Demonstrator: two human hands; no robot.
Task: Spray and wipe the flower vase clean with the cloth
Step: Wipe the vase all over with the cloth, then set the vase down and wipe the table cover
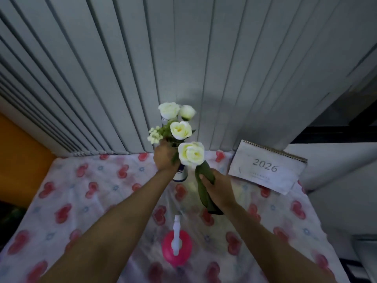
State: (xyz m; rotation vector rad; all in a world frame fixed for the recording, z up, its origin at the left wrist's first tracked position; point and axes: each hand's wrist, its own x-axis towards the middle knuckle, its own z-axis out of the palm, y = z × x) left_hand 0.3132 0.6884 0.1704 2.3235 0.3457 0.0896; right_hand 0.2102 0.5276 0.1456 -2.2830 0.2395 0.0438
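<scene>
My left hand (164,155) grips the top of a small white and blue flower vase (181,174) that stands near the far middle of the table. White artificial roses (180,129) rise from it and hide its neck. My right hand (219,188) holds a dark green cloth (204,189), whose upper end reaches up beside the vase under the lowest rose. A pink spray bottle (177,250) with a white nozzle stands upright near the front of the table, between my forearms.
The table carries a white tablecloth (85,201) printed with red hearts. A 2026 desk calendar (265,167) lies at the back right. Grey vertical blinds (183,58) hang right behind the table. An orange surface (18,160) is at left.
</scene>
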